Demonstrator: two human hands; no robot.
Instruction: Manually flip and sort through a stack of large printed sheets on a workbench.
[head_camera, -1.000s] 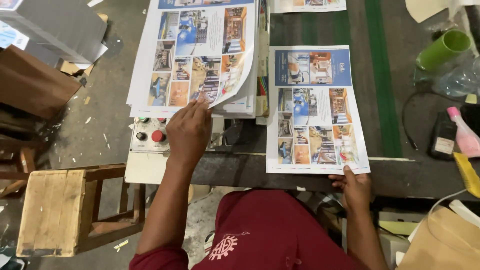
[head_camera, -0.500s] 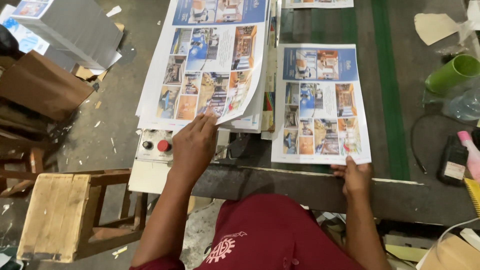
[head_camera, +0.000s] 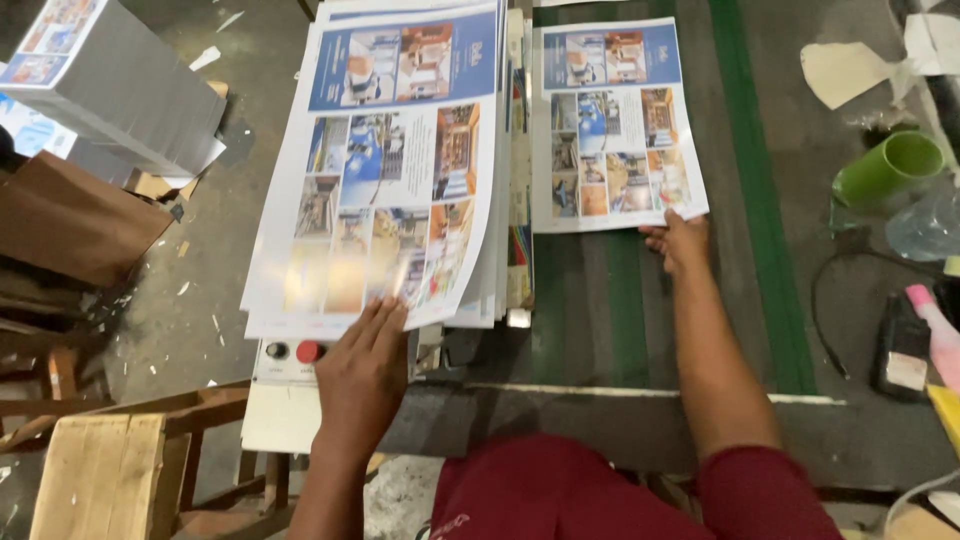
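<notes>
A thick stack of glossy printed sheets (head_camera: 390, 170) with photo panels lies at the left of a dark conveyor bed (head_camera: 590, 300). My left hand (head_camera: 362, 372) rests flat on the stack's near edge, fingers spread over the top sheet. To the right, a single printed sheet (head_camera: 615, 125) lies on the belt. My right hand (head_camera: 678, 240) presses its fingers on that sheet's near right corner, arm stretched forward. Neither hand grips anything that I can see.
A control box with a red button (head_camera: 308, 352) sits under the stack's near edge. A green cup (head_camera: 888, 168), a clear bottle, a black cable and a pink-capped bottle (head_camera: 932, 335) lie at the right. A wooden stool (head_camera: 100, 480) and a wrapped paper block (head_camera: 110, 80) stand left.
My right hand has pushed the single sheet away from me along the belt, arm now extended. My left hand stays on the stack's near edge, and the lifted top sheet has flattened.
</notes>
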